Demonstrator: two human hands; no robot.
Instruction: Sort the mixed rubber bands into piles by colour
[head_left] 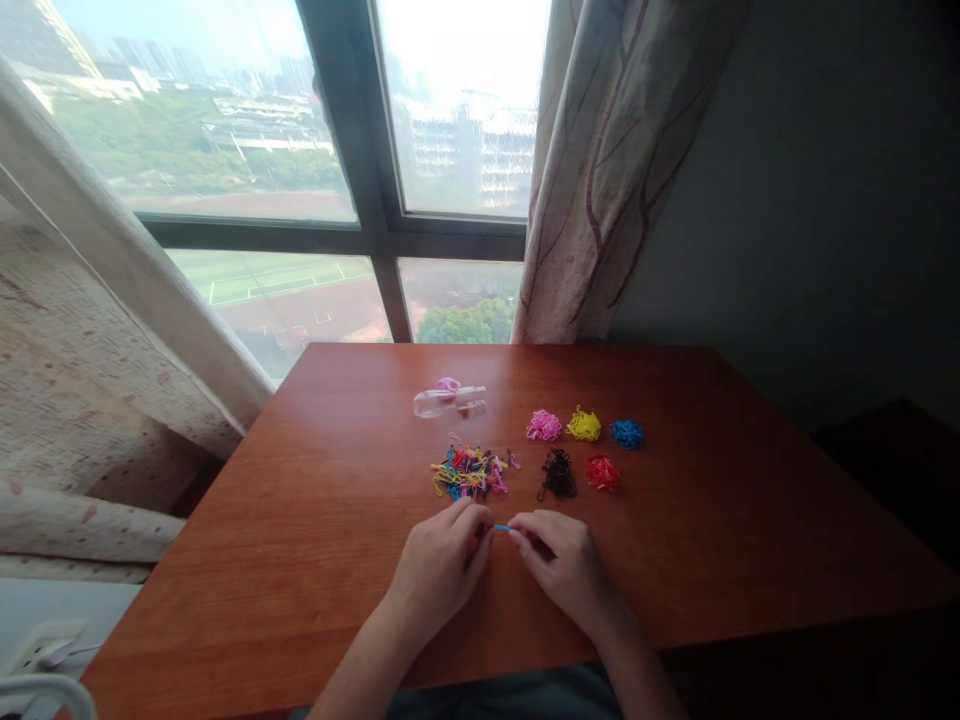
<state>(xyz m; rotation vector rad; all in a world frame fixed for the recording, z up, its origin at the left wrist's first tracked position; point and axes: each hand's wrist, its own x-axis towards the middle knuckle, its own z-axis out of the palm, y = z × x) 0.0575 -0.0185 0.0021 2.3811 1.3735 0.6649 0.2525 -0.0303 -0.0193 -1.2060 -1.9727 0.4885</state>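
Note:
A short blue strand [502,527], which looks like a small elastic band, spans the gap between my two hands. My left hand [441,558] pinches one end of it, and my right hand [564,562] pinches the other. Just beyond my left hand lies a mixed pile of small coloured bands [471,472]. To its right the bands lie sorted by colour: a black pile [558,474] and a red pile [602,473] in front, with pink [544,425], yellow [583,424] and blue [627,433] piles behind them.
A clear plastic container [442,402] with a pink part [448,386] lies on its side behind the mixed pile. The wooden table [315,560] stands against a window flanked by curtains [600,180]. A socket with a plug [60,650] is at lower left.

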